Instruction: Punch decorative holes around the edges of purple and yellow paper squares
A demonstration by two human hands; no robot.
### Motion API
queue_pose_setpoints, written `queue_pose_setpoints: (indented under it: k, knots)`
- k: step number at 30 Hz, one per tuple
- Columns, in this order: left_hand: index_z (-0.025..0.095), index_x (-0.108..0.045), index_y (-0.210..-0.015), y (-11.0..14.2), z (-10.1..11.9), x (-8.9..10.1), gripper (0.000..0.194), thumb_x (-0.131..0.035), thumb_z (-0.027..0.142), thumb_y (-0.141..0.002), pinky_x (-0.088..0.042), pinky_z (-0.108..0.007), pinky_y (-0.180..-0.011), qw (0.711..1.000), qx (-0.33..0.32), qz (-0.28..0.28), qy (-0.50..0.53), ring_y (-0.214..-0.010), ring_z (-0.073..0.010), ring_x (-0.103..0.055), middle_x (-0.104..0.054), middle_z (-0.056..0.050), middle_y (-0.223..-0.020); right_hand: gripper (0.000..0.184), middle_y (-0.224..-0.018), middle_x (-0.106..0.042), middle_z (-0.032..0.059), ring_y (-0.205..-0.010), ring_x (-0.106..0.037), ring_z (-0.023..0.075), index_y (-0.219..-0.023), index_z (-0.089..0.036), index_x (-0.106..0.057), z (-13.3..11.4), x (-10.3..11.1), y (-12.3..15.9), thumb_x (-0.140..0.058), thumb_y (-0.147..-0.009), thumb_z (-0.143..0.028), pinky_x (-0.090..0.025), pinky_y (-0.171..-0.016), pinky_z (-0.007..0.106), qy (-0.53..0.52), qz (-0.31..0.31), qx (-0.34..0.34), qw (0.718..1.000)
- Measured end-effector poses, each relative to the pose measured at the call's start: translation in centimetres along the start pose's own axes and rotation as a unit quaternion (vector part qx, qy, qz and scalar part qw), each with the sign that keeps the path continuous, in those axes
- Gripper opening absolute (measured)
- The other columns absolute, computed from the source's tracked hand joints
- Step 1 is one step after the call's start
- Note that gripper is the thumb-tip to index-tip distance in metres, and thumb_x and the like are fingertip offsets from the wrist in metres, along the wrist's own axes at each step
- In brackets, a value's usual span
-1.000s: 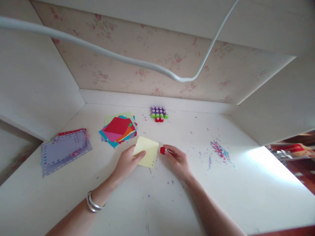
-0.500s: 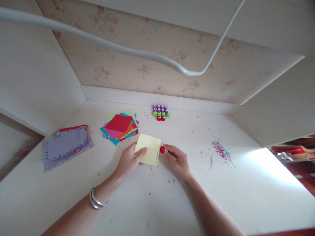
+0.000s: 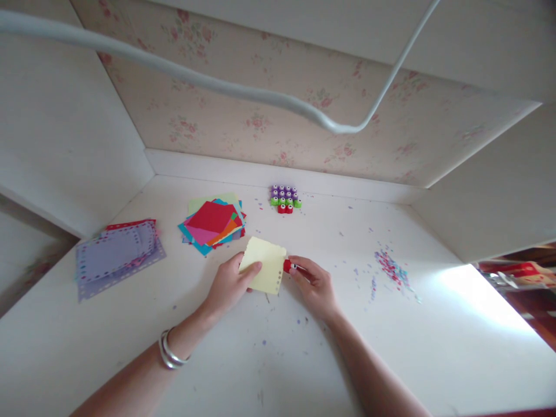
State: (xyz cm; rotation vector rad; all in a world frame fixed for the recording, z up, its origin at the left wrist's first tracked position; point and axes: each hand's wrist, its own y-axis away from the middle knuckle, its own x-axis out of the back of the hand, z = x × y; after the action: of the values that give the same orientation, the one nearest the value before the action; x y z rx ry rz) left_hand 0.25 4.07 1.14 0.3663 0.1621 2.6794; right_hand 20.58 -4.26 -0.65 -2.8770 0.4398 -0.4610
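Note:
My left hand (image 3: 230, 279) grips a pale yellow sheet of paper (image 3: 264, 267) by its left side, thumb on top. Small punched holes run along the paper's right edge, and its top edge looks scalloped. My right hand (image 3: 313, 284) pinches a small red craft punch (image 3: 287, 266) with a white and black top, right at the paper's holed edge. Whether the paper sits inside the punch's slot I cannot tell. Behind the hands stands a block of similar little punches (image 3: 284, 198) in purple, green and red.
A pile of coloured paper sheets (image 3: 212, 223) lies left of centre. Further left are punched lilac sheets (image 3: 110, 258). Tiny paper bits (image 3: 391, 269) are heaped at the right, with others scattered over the white table (image 3: 217, 370). A white bar (image 3: 217, 84) crosses overhead.
Hardly anything differs. The paper is tilted slightly more, and the whole view has shifted a little. Both hands keep their hold.

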Motion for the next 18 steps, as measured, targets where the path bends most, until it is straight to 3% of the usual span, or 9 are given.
queue_pose_setpoints:
  k: [7, 13, 16, 18]
  knots:
    - [0.019, -0.063, -0.1, 0.1, -0.6, -0.5, 0.036, -0.057, 0.052, -0.086, -0.053, -0.027, -0.053, 0.996, -0.039, 0.014, -0.083, -0.075, -0.0235, -0.072, -0.074, -0.007, -0.092, 0.019, -0.108, -0.067, 0.0099, -0.1, -0.065, 0.0224, -0.103, -0.028, -0.074, 0.3, 0.0, 0.1, -0.062, -0.09, -0.034, -0.057, -0.087, 0.038, 0.066, -0.017, 0.04, 0.997]
    - [0.018, -0.052, -0.125, 0.5, -1.3, -1.1, 0.045, -0.053, 0.046, -0.09, -0.054, -0.035, -0.083, 0.981, -0.104, 0.036, -0.159, -0.101, -0.0271, -0.068, -0.069, -0.012, -0.115, 0.019, -0.106, -0.069, 0.0081, -0.092, -0.067, 0.021, -0.103, -0.028, -0.074, -0.3, -0.2, 0.0, -0.06, -0.091, -0.035, -0.056, -0.08, 0.034, 0.125, -0.058, 0.037, 0.99]
    - [0.015, -0.038, -0.139, 1.0, -1.1, -1.2, 0.056, -0.052, 0.041, -0.091, -0.048, -0.04, -0.097, 0.956, -0.178, 0.082, -0.216, -0.118, -0.0278, -0.057, -0.058, -0.016, -0.128, 0.021, -0.108, -0.07, 0.0073, -0.096, -0.066, 0.0211, -0.105, -0.028, -0.073, -0.6, -0.2, -0.2, -0.058, -0.092, -0.036, -0.055, -0.084, 0.035, 0.12, -0.037, 0.027, 0.992]
    - [0.016, -0.037, -0.142, 1.4, -0.8, -1.1, 0.058, -0.053, 0.037, -0.091, -0.043, -0.043, -0.104, 0.927, -0.233, 0.107, -0.275, -0.124, -0.0289, -0.05, -0.053, -0.017, -0.131, 0.021, -0.105, -0.071, 0.0068, -0.096, -0.066, 0.0212, -0.103, -0.028, -0.073, -0.6, -0.2, -0.3, -0.056, -0.093, -0.036, -0.054, -0.086, 0.036, 0.126, -0.007, 0.014, 0.992]
